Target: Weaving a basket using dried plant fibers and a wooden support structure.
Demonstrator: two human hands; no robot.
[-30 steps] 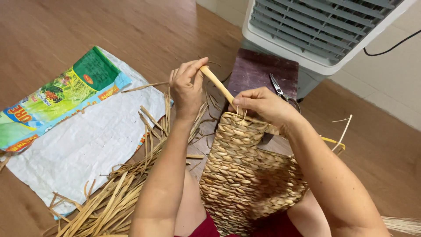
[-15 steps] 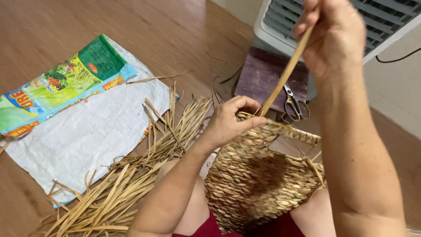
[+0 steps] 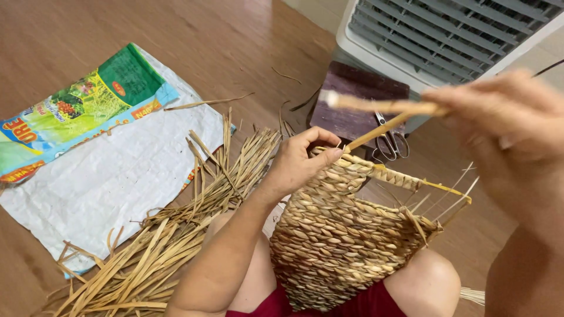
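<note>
Lower now than half a second ago, my right hand (image 3: 505, 117) pulls the straw strand (image 3: 382, 120) out sideways, fingers closed around it, blurred. On my lap rests the woven basket (image 3: 346, 240); my left hand (image 3: 302, 161) pinches its rim where the strand leaves it. Beside my left leg lies a heap of dried straw (image 3: 170, 240) on the floor, partly over a plastic sack (image 3: 100, 158). Beyond, scissors (image 3: 388, 141) lie on a dark board (image 3: 352, 97), before a grey fan unit (image 3: 446, 35).

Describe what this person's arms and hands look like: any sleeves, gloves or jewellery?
Both arms are bare as far as the view shows, with no sleeves. The left hand wears no glove, ring or watch that I can see, and its nails look short and plain. The right hand is motion-blurred, but it too looks ungloved. The only clothing visible is dark red fabric at the lap.
</note>
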